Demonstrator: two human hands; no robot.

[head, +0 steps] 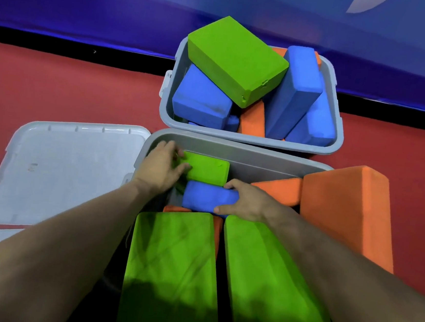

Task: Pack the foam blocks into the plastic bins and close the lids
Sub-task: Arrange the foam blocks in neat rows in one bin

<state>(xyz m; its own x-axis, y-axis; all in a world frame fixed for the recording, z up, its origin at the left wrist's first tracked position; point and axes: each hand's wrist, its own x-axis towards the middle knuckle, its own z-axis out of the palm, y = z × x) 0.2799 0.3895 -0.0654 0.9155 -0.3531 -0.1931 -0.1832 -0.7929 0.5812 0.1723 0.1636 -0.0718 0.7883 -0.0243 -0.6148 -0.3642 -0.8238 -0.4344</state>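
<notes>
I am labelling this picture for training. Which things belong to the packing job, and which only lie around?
Job: near bin, far bin, lid, green block under left hand, blue block in right hand.
Around: red floor, blue wall.

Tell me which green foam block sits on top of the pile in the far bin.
The green block lying tilted across the blue and orange blocks in the far bin. The other three green blocks are all in the near bin, one under the left hand.
</notes>
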